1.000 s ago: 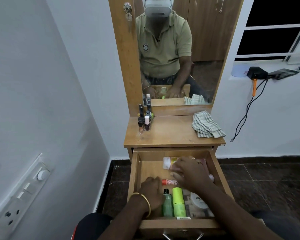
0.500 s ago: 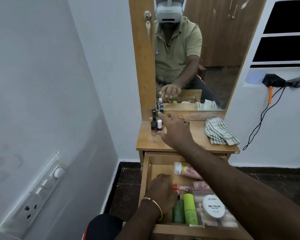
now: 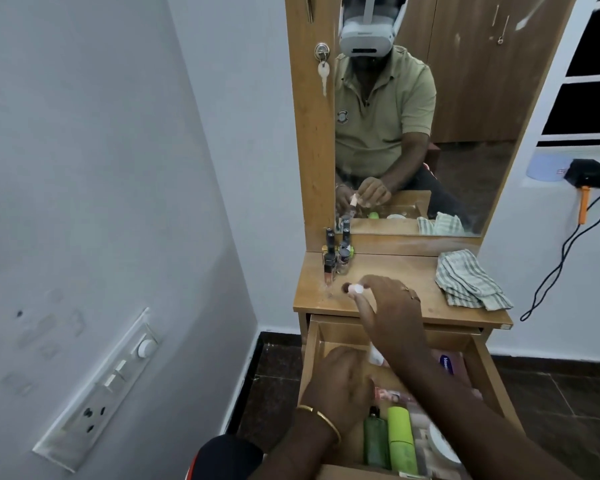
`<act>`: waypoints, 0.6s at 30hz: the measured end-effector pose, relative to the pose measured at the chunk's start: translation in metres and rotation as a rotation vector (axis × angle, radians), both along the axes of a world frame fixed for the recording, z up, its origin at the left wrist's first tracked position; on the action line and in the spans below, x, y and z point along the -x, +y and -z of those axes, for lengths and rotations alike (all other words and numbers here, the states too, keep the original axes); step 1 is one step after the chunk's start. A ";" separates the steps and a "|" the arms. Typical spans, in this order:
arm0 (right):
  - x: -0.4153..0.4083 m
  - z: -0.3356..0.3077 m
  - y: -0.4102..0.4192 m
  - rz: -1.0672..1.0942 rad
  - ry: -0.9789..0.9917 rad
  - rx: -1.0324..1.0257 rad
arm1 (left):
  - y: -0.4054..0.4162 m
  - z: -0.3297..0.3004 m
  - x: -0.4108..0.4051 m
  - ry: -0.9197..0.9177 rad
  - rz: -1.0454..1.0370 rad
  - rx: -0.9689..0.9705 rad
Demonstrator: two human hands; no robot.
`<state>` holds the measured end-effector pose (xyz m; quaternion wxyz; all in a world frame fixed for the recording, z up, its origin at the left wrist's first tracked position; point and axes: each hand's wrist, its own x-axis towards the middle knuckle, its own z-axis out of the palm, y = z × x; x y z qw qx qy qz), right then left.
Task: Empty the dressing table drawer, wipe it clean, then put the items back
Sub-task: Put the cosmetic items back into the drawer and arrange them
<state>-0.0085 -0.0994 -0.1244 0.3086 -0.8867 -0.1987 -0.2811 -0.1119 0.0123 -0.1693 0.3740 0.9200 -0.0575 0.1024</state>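
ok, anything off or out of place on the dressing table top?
Nothing spilled or broken. The checked cloth lies crumpled at the right edge, bottles stand upright back left, and the right hand pinches a small white-capped bottle above the top.

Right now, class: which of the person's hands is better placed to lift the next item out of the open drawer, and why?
Probably the left hand: it is already low in the drawer beside the green bottle. The right hand is busy over the tabletop, pinching a small white-capped bottle.
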 end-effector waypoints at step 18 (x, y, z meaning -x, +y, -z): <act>0.068 0.019 -0.058 0.007 0.060 -0.137 | 0.042 -0.083 -0.103 -0.022 -0.346 -0.765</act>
